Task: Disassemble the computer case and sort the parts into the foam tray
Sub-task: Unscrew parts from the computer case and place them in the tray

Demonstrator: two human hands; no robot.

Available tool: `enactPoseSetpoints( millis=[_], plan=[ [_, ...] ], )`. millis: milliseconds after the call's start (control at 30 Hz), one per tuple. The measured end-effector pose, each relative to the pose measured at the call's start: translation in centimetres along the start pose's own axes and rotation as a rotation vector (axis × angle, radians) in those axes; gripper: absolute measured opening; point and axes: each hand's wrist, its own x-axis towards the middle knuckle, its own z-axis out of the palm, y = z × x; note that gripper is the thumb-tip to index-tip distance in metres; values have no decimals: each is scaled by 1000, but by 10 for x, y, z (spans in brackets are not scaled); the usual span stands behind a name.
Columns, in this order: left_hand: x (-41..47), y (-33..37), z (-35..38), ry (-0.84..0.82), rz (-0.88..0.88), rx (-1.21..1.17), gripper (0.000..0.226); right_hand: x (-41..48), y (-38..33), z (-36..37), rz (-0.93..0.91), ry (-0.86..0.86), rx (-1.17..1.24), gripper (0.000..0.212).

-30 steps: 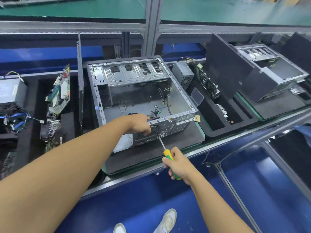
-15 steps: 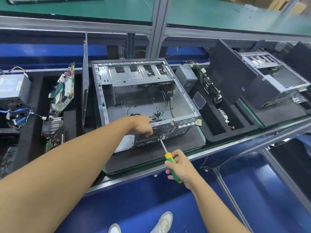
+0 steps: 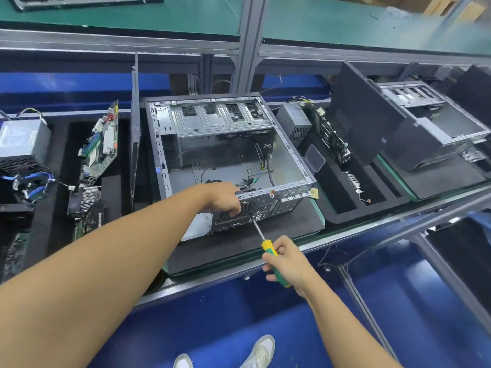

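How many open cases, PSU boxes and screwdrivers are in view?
Open cases: 2, centre case, right case
Power supply boxes: 2, left box, right box
Screwdrivers: 1, screwdriver held in the right hand
Total: 5

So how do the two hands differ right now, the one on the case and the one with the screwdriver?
The left hand reaches forward, fingers curled over the rear edge of the computer case; the right hand is nearer the body, off the case. The left hand holds no tool; the right hand grips the yellow-green handle of the screwdriver, its tip at the rear panel. Both work on that same rear panel.
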Motion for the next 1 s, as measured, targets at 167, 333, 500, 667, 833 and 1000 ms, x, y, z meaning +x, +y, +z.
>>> enactPoseSetpoints(
  millis=[167,333,500,667,833,1000],
  plan=[
    [-1,0,1,3,-7,-8,26,5,-2,4,-11,15,-111,27],
    [3,-1,1,-12,20,10,20,7,-13,1,179,-101,-28,25],
    [4,-1,2,-3,37,9,24,3,-12,-5,84,-111,-94,7],
    [5,-3,1,2,6,23,20,-2,-12,3,40,5,-135,21],
    [8,-4,1,1,6,23,24,-5,-22,0,119,-34,-100,25],
    [7,-4,1,0,-2,25,26,-5,-17,-3,79,-71,-160,13]
  ],
)
